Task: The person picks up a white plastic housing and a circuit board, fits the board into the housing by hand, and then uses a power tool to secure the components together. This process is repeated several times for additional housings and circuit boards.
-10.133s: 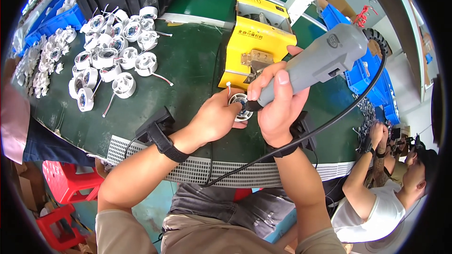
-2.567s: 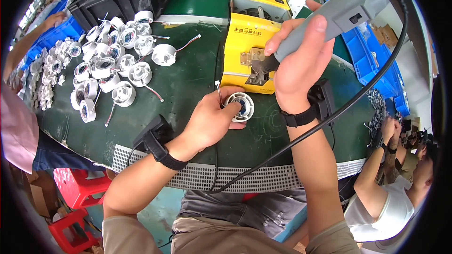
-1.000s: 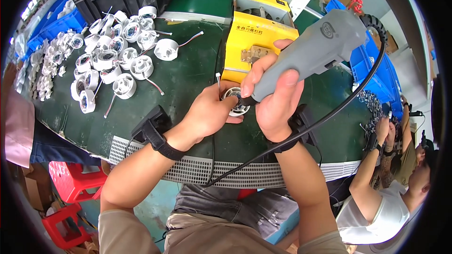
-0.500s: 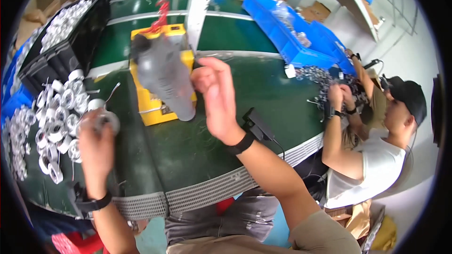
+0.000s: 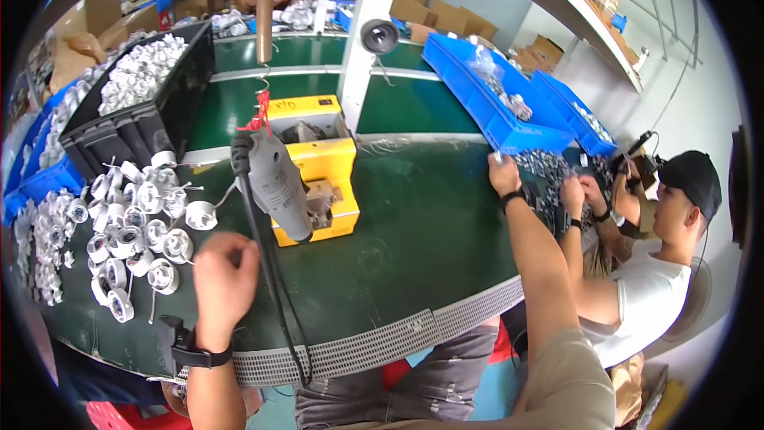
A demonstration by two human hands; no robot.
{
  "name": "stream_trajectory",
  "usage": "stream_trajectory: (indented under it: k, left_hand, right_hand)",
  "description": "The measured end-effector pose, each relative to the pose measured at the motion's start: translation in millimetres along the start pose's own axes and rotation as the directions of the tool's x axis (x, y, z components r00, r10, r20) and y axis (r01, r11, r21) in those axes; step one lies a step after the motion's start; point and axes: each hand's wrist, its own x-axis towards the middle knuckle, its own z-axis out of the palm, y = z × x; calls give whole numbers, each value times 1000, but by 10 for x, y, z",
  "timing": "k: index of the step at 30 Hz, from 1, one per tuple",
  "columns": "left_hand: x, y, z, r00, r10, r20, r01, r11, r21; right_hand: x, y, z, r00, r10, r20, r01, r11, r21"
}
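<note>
My left hand (image 5: 227, 280) hovers with curled fingers at the right side of a pile of white round fittings with wires (image 5: 127, 235). Whatever it may hold is hidden. One white fitting (image 5: 200, 215) lies just beyond its fingers. My right arm stretches far right, and my right hand (image 5: 504, 177) is closed at the fingertips on a small white piece (image 5: 498, 158) beside the blue bin's corner. A grey electric screwdriver (image 5: 278, 185) hangs tip down in front of a yellow fixture (image 5: 341, 183); its black cable drops to the table's near edge.
A black crate (image 5: 119, 139) of white parts stands at the far left. Blue bins (image 5: 497, 115) sit at the far right by a heap of small parts (image 5: 541, 171). A co-worker in a cap (image 5: 688, 183) works there. A white post (image 5: 362, 56) rises behind the fixture.
My right hand has gone from beside the screwdriver to the small white piece at the right. My left hand has drawn away from the fittings pile. The view has shifted.
</note>
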Motion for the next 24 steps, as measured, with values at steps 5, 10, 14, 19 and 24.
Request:
stream_trajectory:
  k: [5, 10, 14, 19, 24]
  left_hand:
    - [-55, 114, 5, 793, 43, 608, -52, 999, -3]
    - [-227, 128, 307, 757, 305, 578, -12, 890, -455]
    - [-273, 94, 488, 710, 230, 665, 387, 662, -642]
    - [-242, 100, 492, 810, 183, 557, 334, 636, -695]
    - [-247, 182, 432, 881, 261, 394, -126, 933, -336]
  right_hand:
    - [-962, -719, -106, 933, -339, -121, 355, 812, 463]
    - [-2273, -1691, -679, 552, -832, 63, 543, 415, 730]
    - [-2765, -2118, -727, 70, -969, -238, 661, -134, 739]
    - [-2856, -2209, -690, 193, -974, -123, 582, 13, 813]
    - [-2778, -1950, -720, 240, -877, 417, -266, 353, 897]
